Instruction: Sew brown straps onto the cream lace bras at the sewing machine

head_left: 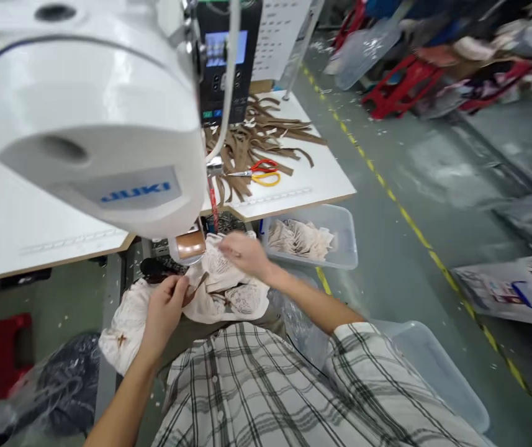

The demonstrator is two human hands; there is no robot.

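Observation:
Under the white sewing machine head (93, 124), a cream lace bra (219, 261) lies across my lap, with lace cups and a small brown bow. My left hand (166, 307) is closed, thumb against fingers, on a thin brown strip (198, 285) beside the machine's lower arm. My right hand (244, 253) is closed at the upper right part of the lace, its fingers curled and slightly blurred; what they hold is hidden. More cream lace pieces (126, 326) hang to the left of my left hand.
A white table (316, 177) carries many brown strips (242, 146) and scissors (263, 174) with red and yellow handles. A clear bin (349, 242) with cream pieces stands to the right. Another clear bin (437, 366) is by my right side. A red stool (0, 360) stands left.

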